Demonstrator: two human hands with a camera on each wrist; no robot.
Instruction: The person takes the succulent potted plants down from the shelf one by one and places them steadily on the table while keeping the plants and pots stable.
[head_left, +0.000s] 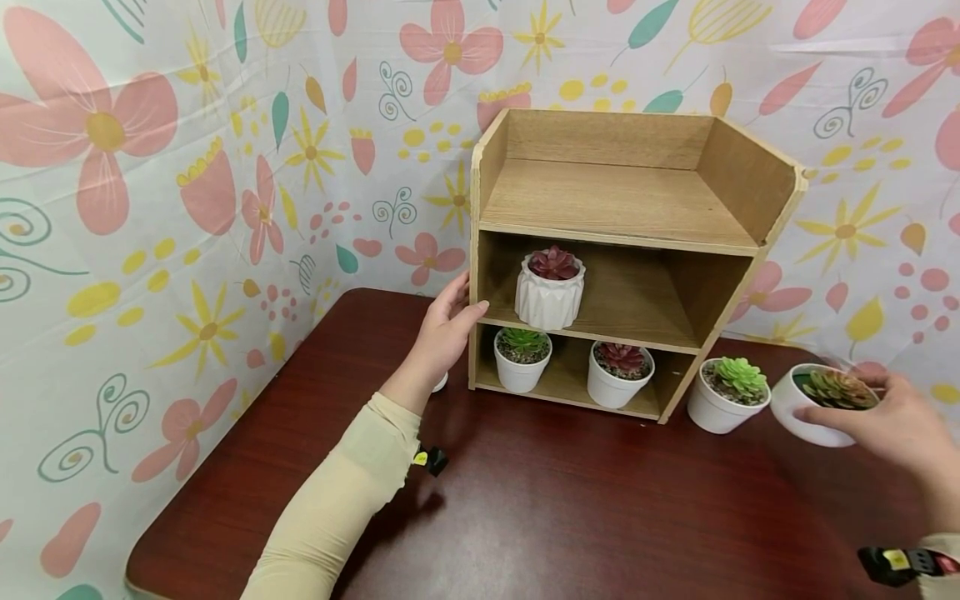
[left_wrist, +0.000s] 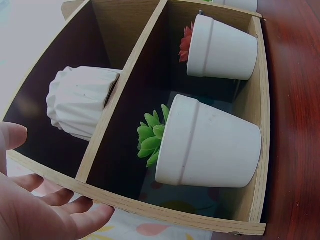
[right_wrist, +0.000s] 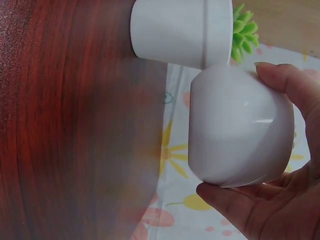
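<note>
At the right, my right hand [head_left: 903, 421] grips a rounded white pot [right_wrist: 240, 127] between thumb and fingers; a green-and-reddish succulent [head_left: 836, 388] shows in its top. My left hand [head_left: 444, 325] rests at the left side panel of a wooden shelf unit [head_left: 600, 196], thumb near its front edge and fingers along the outside. In the left wrist view those fingers [left_wrist: 82, 207] look extended. A ribbed white pot with a dark red succulent [head_left: 551, 292] stands on the middle shelf, near this hand. Below it are a green succulent pot [head_left: 519, 371] and a red succulent pot [head_left: 617, 385].
Just right of the unit, a white pot with a light green succulent [head_left: 720, 408] stands on the dark red-brown table [head_left: 592, 500], close beside the held pot. Part of a white object [head_left: 440, 383] shows behind the left forearm. Flower-patterned cloth [head_left: 405, 100] hangs behind and at the left.
</note>
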